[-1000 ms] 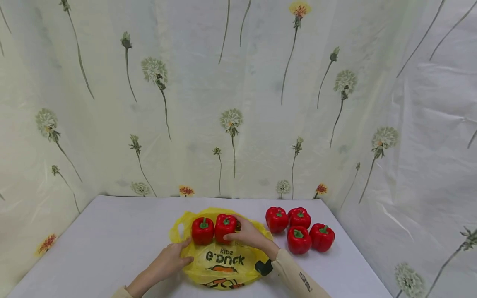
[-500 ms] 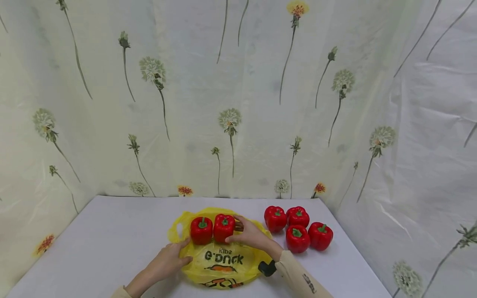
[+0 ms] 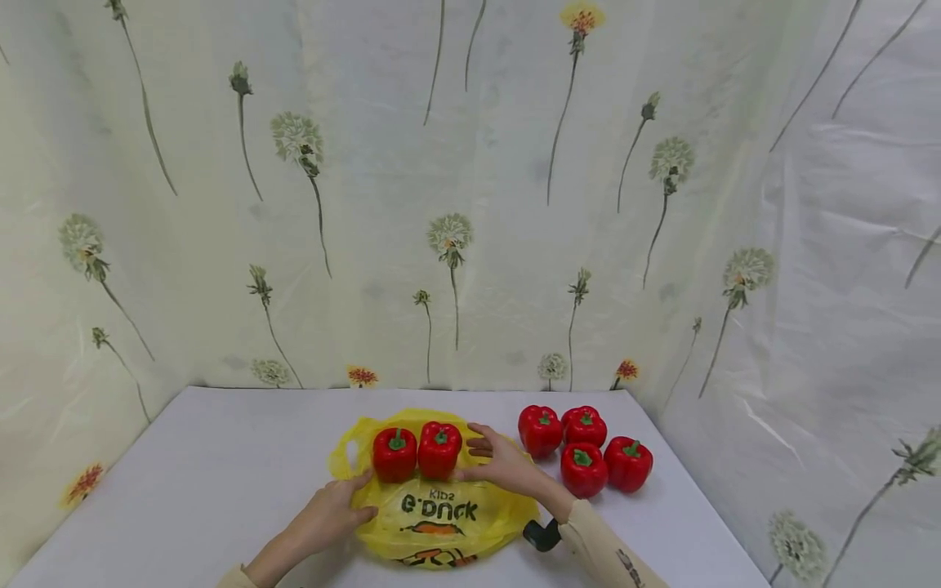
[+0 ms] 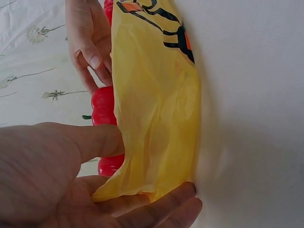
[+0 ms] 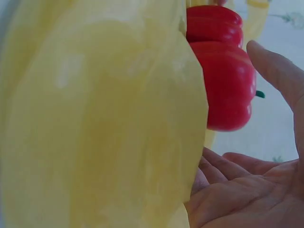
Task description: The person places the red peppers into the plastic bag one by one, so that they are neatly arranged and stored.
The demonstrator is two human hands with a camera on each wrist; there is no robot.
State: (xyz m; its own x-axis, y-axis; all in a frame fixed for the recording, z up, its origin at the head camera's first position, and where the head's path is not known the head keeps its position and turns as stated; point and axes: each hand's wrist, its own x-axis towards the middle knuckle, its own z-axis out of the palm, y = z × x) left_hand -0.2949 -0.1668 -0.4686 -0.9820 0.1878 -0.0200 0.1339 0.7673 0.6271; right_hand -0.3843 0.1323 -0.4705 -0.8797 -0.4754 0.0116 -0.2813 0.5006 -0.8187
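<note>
Two red bell peppers stand side by side on a yellow plastic bag lying on the table: the left pepper (image 3: 394,457) and the right pepper (image 3: 439,453). My left hand (image 3: 327,516) touches the bag's left edge with relaxed fingers; in the left wrist view the bag (image 4: 156,123) passes between its widely parted thumb and fingers. Just right of the right pepper is my right hand (image 3: 507,467), fingers spread and holding nothing. In the right wrist view a gap shows between thumb and fingers, with a pepper (image 5: 225,85) beyond. The raised bag hides its lower part there.
Several more red bell peppers (image 3: 584,469) stand grouped at the right on the white table (image 3: 220,465). A dark curved object (image 3: 542,535), partly behind the right sleeve, lies at the bag's right edge. A curtain with dandelion prints (image 3: 367,204) closes off the back and sides.
My right hand has let go of the right pepper and drawn off to the right, its fingers spreading. The left hand stays at the bag's edge.
</note>
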